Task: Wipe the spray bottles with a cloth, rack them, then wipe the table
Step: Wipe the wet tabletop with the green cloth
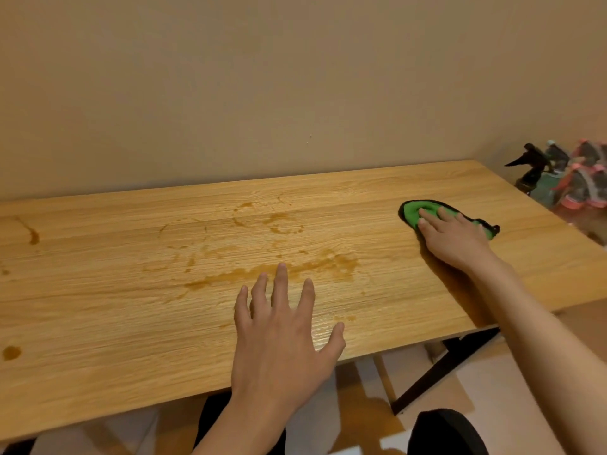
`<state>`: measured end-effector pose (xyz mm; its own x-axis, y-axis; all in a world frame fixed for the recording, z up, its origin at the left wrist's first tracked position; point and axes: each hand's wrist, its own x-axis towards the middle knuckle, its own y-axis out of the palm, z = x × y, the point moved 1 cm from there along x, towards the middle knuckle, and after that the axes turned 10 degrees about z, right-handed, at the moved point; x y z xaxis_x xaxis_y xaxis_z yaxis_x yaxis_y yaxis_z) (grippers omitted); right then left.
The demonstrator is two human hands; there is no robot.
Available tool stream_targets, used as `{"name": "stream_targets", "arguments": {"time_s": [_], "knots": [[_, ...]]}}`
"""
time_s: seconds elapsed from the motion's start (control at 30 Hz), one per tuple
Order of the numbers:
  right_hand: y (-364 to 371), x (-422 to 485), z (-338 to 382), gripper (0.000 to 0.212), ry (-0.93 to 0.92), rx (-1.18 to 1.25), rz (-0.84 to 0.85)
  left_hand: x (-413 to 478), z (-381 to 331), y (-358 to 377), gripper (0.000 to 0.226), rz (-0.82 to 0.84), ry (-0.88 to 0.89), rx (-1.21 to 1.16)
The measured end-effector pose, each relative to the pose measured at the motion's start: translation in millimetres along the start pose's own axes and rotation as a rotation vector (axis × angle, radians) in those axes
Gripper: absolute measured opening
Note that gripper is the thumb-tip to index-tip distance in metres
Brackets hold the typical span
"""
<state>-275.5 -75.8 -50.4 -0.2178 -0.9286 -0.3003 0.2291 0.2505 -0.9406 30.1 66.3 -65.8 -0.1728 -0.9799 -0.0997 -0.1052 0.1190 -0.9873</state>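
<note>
Pressing flat, right hand pins green cloth to tabletop at far right, fingers straight, ready to sweep. Left hand splayed, released, apparently bracing. Spray bottles grouped off right edge; brown stains remain mid-table.

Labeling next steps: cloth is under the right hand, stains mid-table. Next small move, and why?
Probably slide the right hand, with the green cloth under it, leftward across the table into the brown smears: they sit unwiped mid-table, and the hand lies flat on the cloth, ready to push.
</note>
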Motion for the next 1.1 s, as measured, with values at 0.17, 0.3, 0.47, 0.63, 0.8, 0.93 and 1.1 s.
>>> {"name": "stream_targets", "arguments": {"time_s": [0.17,0.3,0.47,0.63,0.8,0.93,1.1], "knots": [[46,-70,104,0.051,-0.301,-0.065,-0.02,1,0,3,0.078,-0.031,-0.008,0.027],[53,-90,109,0.05,-0.468,-0.087,0.016,2,0,6,0.074,-0.083,0.008,0.037],[18,-40,0,0.051,-0.186,0.015,-0.009,1,0,8,0.076,-0.106,0.007,0.051],[0,-25,-59,0.054,0.078,-0.018,-0.035,2,-1,9,0.074,-0.127,0.013,0.057],[30,-78,31,0.049,-0.305,-0.153,0.077,2,-1,9,0.071,-0.16,0.02,0.069],[53,-135,61,0.057,-0.489,-0.177,0.034,1,-1,11,0.068,-0.18,0.018,0.082],[40,-125,-16,0.058,-0.393,-0.091,0.02,1,1,11,0.068,-0.173,0.016,0.089]]}}
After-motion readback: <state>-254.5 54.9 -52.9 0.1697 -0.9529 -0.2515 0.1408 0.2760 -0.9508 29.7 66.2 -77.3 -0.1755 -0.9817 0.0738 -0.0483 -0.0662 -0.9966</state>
